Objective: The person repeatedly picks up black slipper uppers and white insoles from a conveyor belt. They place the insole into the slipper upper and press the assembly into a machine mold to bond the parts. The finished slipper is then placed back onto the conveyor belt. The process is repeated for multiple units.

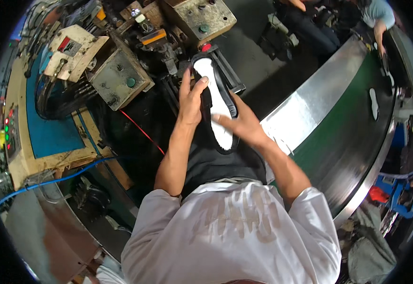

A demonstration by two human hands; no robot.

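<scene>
A black shoe upper [222, 83] is held bottom-up in front of my body, its long white insole [218, 100] facing me. My left hand [191, 98] grips the upper's left side towards the far end, with the thumb lying on the insole. From the right, my right hand [242, 122] clasps the near half, its thumb across the white surface and its other fingers mostly hidden behind the black edge. Whether a last sits inside the upper cannot be seen.
Worn machine boxes with green buttons [131, 82] stand ahead and left. A green conveyor belt [329, 142] curves along my right, bearing a white sole-shaped piece [374, 104]. Its metal edge [306, 106] lies near my right arm. At far right, a co-worker's arm [379, 35] reaches over the belt.
</scene>
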